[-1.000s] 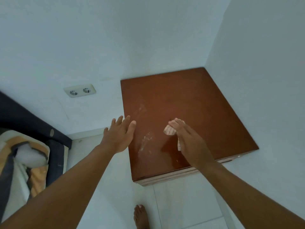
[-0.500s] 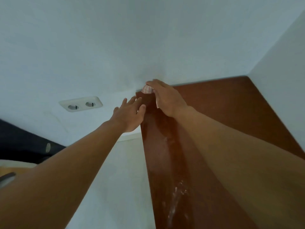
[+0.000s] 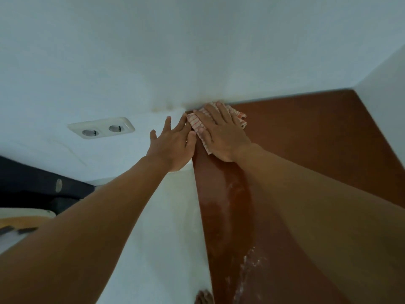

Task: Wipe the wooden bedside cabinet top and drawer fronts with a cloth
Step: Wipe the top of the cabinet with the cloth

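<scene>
The reddish-brown wooden cabinet top [image 3: 317, 150] fills the right of the view, with pale dusty smears [image 3: 247, 266] near its front left. My right hand [image 3: 221, 134] lies flat on a white cloth with thin red checks [image 3: 196, 125], pressing it onto the top's far left corner, against the wall. My left hand [image 3: 173, 145] hovers open just left of the cabinet's left edge, its fingertips close to the cloth. The drawer fronts are out of sight.
White walls close in behind and to the right of the cabinet. A double wall socket [image 3: 101, 128] sits left of the hands. A dark bed frame [image 3: 32, 185] and bedding lie at the far left. My bare foot [image 3: 203, 298] stands on the white floor tiles.
The cloth, bunched under my right fingers before, is now spread flat under my palm at the far left corner. Both hands reached there from the front of the top as my head came closer.
</scene>
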